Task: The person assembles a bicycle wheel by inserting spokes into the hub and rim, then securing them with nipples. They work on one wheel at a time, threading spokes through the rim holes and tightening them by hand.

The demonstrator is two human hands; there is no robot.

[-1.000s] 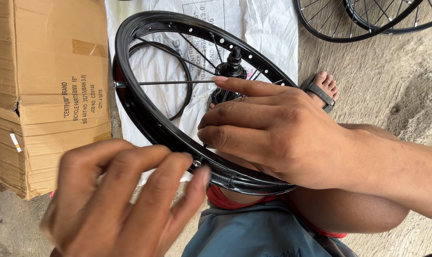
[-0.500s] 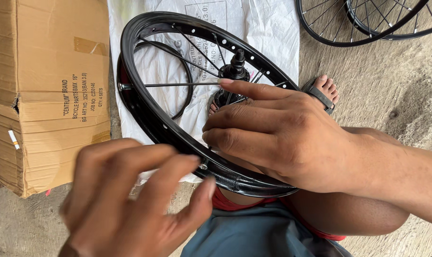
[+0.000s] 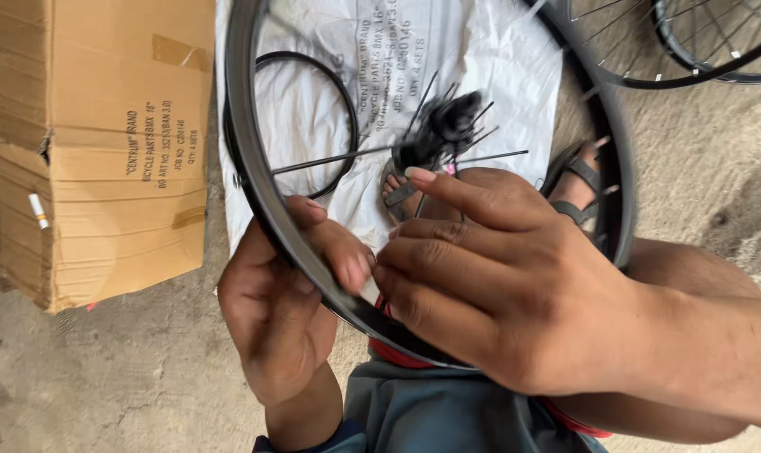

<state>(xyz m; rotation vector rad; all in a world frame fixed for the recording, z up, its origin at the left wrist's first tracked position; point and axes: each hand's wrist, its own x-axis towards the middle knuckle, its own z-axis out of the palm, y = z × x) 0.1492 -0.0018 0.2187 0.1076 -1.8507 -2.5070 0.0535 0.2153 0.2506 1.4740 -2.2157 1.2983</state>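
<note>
Two hands work one black wheel rim (image 3: 254,193), propped over the person's lap, centre of scene, above a white sack (image 3: 313,101) with a cardboard box (image 3: 103,151) to the left. Right hand (image 3: 514,294) lies over the near rim, fingers together and extended; left hand (image 3: 284,302) pinches the rim's near-left edge. Hub (image 3: 447,126) and loose spokes (image 3: 330,159) sit blurred farther out.

Both hands bare: left hand (image 3: 280,323), right hand (image 3: 498,294), no gloves, rings or watch visible. Left wrist ends in a dark blue fabric cuff (image 3: 313,440) at the bottom edge. Right forearm uncovered as far as the picture edge. Grey-blue fabric shorts (image 3: 447,415) with a red trim band (image 3: 397,354) along the upper edge. Bare knee. Feet in black strapped open sandals (image 3: 575,189), toes exposed.
</note>
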